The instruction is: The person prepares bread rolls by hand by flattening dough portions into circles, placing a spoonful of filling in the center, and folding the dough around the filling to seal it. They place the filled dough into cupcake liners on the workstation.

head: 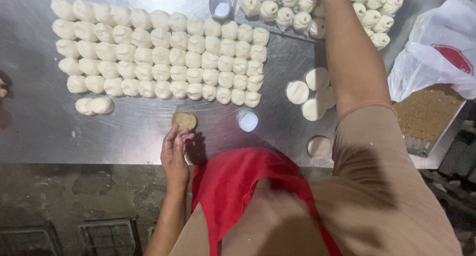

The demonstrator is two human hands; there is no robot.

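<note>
1. Head view: the left hand (174, 154) rests at the near edge of the metal table (39, 122). Its fingers (173, 136) are loosely bent and hold nothing.
2. A flat brown filling disc (184, 120) lies on the table just past the fingertips, a little to the right. The fingertips touch its near edge or almost touch it; I cannot tell which.
3. The disc is round, so it has no long side.
4. The left hand is much nearer to the disc than the right one.
5. The right arm (354, 67) reaches far across to the tray of twisted buns (292, 19). Its hand goes out of the top of the picture, so I cannot tell how its fingers are.
6. Rows of dough balls (158, 55) lie beyond the disc, and a white paper cup (248, 121) sits to its right.
</note>
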